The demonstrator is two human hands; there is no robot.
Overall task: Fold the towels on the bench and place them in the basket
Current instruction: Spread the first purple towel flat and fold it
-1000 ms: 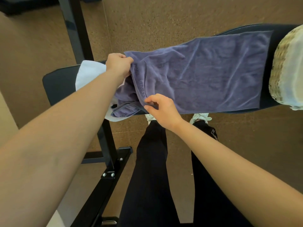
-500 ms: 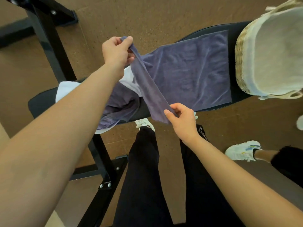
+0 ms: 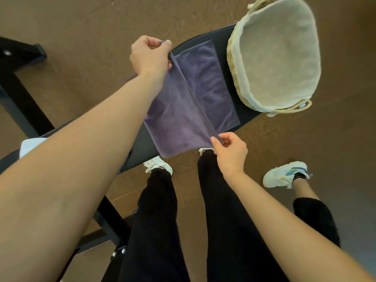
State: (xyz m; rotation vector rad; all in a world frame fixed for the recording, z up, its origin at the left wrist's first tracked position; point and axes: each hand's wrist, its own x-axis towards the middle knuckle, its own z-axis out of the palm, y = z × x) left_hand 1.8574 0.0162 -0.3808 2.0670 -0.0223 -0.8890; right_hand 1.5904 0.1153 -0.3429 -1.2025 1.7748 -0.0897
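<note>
**Purple towel held taut by two corners above the bench**

The purple towel (image 3: 179, 119) is a soft, short-piled terry cloth with a stitched hem along its far edge; part of it lies flat on the black padded bench (image 3: 142, 147), and the other part is lifted into a straight, tight fold line running between the two hands; no lettering can be read on it in this view. The left hand (image 3: 149, 55) pinches the far corner between thumb and curled fingers, pressed together on the cloth; the right hand (image 3: 230, 151) pinches the near corner the same way, thumb against forefinger, at the near edge of the bench. The basket (image 3: 234, 64) sits on the bench's right end, just beside the towel's flat part; it is round, woven of pale straw-like fibre with a rope handle, and lined with coarse beige fabric folded over its rim. A white towel (image 3: 30, 145) shows at the bench's left end, mostly hidden behind the left forearm. The floor (image 3: 81, 27) is speckled brown, cork-like; a white sneaker (image 3: 284, 176) with blue and yellow marks stands to the right.
</note>
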